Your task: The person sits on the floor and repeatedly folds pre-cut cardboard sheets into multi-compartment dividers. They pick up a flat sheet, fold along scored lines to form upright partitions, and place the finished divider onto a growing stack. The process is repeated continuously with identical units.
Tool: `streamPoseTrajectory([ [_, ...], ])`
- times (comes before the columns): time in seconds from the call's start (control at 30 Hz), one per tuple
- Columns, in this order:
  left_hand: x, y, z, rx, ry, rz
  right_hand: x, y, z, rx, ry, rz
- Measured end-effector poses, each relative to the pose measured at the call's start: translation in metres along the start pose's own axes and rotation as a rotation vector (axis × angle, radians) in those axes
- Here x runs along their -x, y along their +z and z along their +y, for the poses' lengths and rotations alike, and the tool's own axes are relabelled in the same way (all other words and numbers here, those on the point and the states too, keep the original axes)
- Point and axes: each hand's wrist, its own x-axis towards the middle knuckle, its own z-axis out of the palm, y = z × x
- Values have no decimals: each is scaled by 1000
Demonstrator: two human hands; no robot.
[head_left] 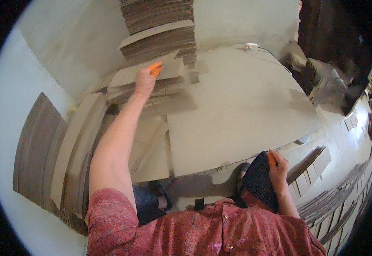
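My left hand [145,81] is stretched out over flat pieces of grey-brown cardboard [169,70], on top of a low pile at the back left. Its fingers are closed, with bright orange on the fingertips, perhaps rubber finger covers. I cannot make out whether a cardboard edge is pinched in them. My right hand [278,170] rests by my right knee with the fingers curled in. Orange shows there too, and whatever it may hold is hidden.
Tall cardboard stacks [158,42] stand against the back wall, and another stack [39,149] leans at the left. A pale board [237,106] spans the middle. A white plug block [251,47] with a dark cable lies at its far edge. More cardboard bundles [312,170] lie at right.
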Motion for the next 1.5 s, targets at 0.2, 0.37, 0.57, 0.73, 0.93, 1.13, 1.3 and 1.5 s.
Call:
streamPoseTrajectory([
  [0.2, 180, 48, 66, 282, 703, -290, -4, 25, -66, -1124, 708, -237],
  [0.37, 288, 45, 64, 162, 660, -512, 4, 39, -66, -1147, 766, -263],
  [0.57, 278, -41, -37, -949, 3, -178, 23, 32, -57, -457, 245, -206],
  [0.73, 255, -70, -64, -801, -412, -550, 28, 36, -56, -248, 58, -301],
  [0.93, 247, -82, -55, -722, -467, -536, 37, 32, -55, -257, 42, -323],
  [1.13, 250, -80, -67, -774, -336, -537, 42, 25, -58, -260, 133, -308],
  [1.3, 250, -70, -59, -878, -332, -516, 43, 23, -53, -301, 107, -294],
  [1.5, 262, -65, -67, -865, -401, -509, 44, 21, -55, -263, 70, -265],
])
